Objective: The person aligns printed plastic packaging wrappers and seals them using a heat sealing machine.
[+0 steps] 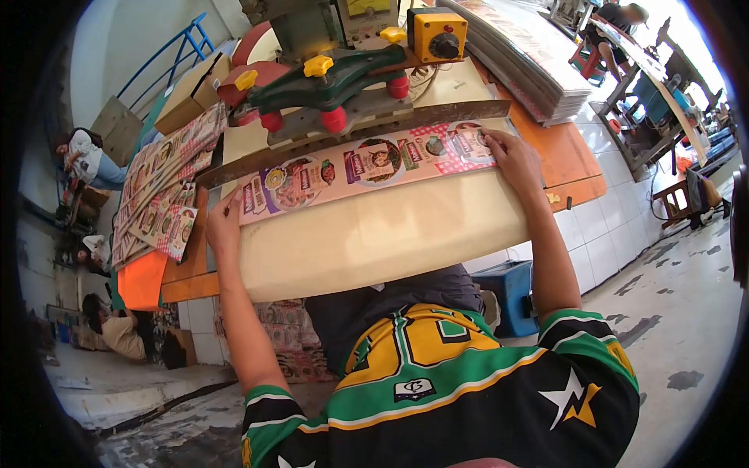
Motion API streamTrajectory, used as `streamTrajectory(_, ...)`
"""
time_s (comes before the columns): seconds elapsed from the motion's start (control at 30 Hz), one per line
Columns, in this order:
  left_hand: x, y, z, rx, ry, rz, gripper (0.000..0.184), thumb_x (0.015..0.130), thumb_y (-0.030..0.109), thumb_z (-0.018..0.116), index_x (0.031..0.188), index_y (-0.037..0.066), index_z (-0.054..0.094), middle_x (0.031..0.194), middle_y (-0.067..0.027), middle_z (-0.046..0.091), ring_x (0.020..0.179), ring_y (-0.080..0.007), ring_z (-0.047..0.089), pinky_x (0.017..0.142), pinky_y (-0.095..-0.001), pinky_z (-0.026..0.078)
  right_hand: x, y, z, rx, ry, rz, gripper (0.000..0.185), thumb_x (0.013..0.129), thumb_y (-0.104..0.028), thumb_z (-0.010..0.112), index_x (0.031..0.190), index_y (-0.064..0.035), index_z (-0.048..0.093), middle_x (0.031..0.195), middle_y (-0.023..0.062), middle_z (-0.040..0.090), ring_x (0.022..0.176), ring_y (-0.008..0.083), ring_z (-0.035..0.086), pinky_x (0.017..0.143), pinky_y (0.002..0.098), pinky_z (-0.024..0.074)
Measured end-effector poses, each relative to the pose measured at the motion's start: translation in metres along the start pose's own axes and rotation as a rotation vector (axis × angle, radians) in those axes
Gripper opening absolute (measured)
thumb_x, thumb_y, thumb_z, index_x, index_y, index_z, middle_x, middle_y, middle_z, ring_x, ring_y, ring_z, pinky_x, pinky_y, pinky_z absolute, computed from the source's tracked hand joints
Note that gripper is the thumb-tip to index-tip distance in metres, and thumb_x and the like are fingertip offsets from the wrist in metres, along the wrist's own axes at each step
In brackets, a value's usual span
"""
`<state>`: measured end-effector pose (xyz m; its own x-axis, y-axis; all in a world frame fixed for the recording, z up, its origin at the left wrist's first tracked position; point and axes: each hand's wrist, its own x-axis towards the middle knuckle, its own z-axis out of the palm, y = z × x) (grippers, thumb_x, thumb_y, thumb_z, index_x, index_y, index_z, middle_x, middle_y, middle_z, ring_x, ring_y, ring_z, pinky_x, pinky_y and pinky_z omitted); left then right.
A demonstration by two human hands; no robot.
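A long printed strip point(343, 171) with pink and red food labels lies across a cream sheet point(382, 230) at the machine's front. My left hand point(225, 221) is at the strip's left end, its fingers drawn together at the edge; what they grip is hard to make out. At the right end, my right hand point(511, 156) pinches the strip's edge between thumb and fingers. Just behind the strip runs a metal bar point(312, 144), below a dark green machine frame point(328, 82) with yellow knobs and red feet.
Printed sheets point(168, 171) pile up at the left, beside a cardboard box point(187, 97). A tall stack of sheets point(530, 62) stands at the back right. A yellow control box point(437, 37) sits on the machine. Several people are farther off, left and right.
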<state>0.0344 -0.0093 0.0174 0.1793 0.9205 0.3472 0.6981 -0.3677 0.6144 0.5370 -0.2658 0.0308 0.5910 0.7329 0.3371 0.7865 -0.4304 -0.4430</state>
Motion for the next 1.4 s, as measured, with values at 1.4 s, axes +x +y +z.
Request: streamTrajectory(1.4,-0.059,0.022,-0.019,-0.11,-0.029,-0.069,0.031,0.103,0.018,0.058,0.13,0.011,0.07,0.113,-0.0123,0.067,0.101,-0.0218,0.064,0.089,-0.033,0.049,-0.028,-0.002,-0.005,0.148,0.03,-0.016,0.03,0.1,-0.031,0.057,0.12,-0.0173,0.074,0.098,0.0179,0.073,0.093,0.0372,0.067,0.086,0.0457,0.0496)
